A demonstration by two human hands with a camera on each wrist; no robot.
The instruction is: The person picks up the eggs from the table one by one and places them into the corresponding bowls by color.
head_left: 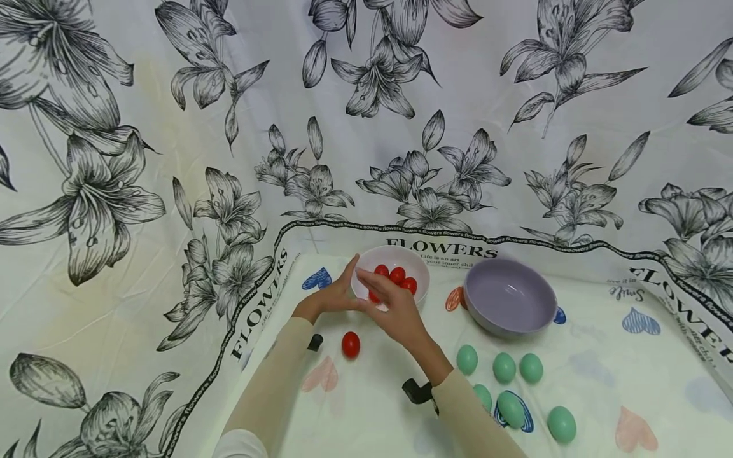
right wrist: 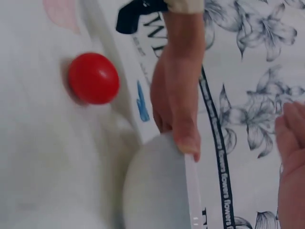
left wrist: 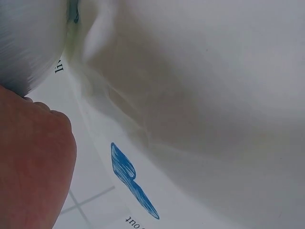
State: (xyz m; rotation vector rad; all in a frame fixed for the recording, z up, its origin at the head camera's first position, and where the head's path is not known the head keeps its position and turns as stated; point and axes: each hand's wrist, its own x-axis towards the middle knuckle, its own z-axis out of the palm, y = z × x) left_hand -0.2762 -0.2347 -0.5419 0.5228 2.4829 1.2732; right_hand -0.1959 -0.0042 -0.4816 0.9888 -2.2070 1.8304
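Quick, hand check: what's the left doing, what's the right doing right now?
Left hand: closed on the rim of the white bowl.
Right hand: open, nothing visible in it.

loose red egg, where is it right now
In the head view, the loose red egg lies on the cloth slightly left of centre, below the pale bowl and up and right of a pink heart print.
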